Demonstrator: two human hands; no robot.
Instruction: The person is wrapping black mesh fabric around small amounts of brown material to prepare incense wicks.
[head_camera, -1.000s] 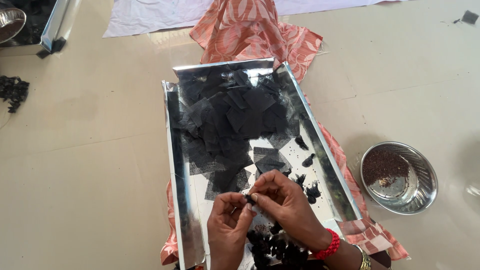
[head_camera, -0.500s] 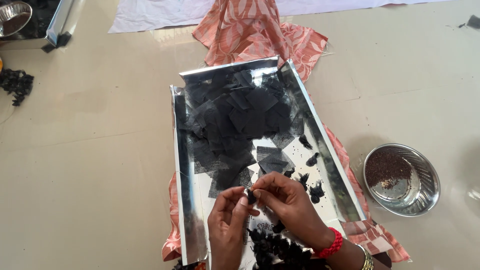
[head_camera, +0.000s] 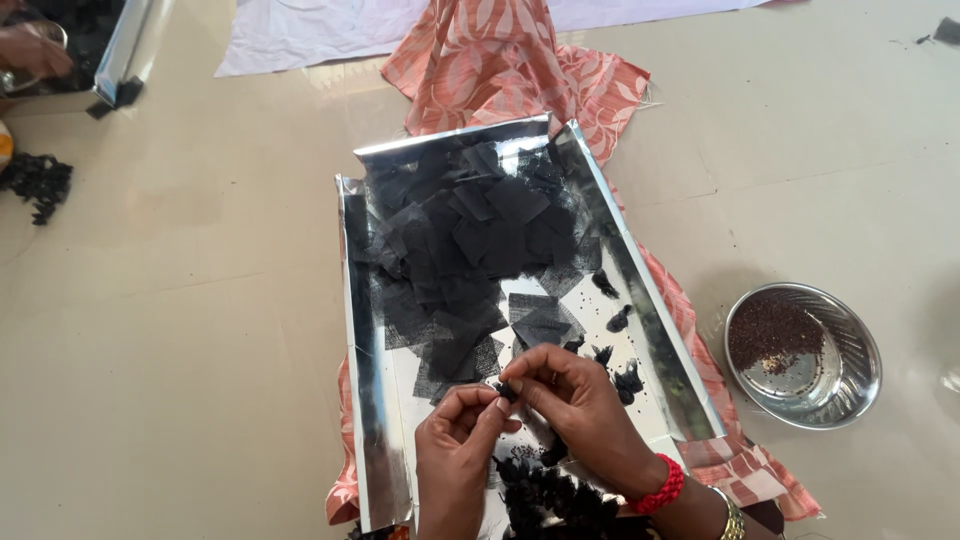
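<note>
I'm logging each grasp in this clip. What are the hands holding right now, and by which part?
Both hands, left hand and right hand, pinch one small black bundle between their fingertips; which part of it cannot be told.

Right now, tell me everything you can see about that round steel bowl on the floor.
The round shiny steel bowl sits upright on the pale floor, to the right of the silver foil-lined tray and apart from it. It looks like thin polished metal with a rolled rim. A heap of small dark brown seeds fills its upper left part; the rest of the bottom shows bare, reflective metal. Neither hand touches it.
</note>
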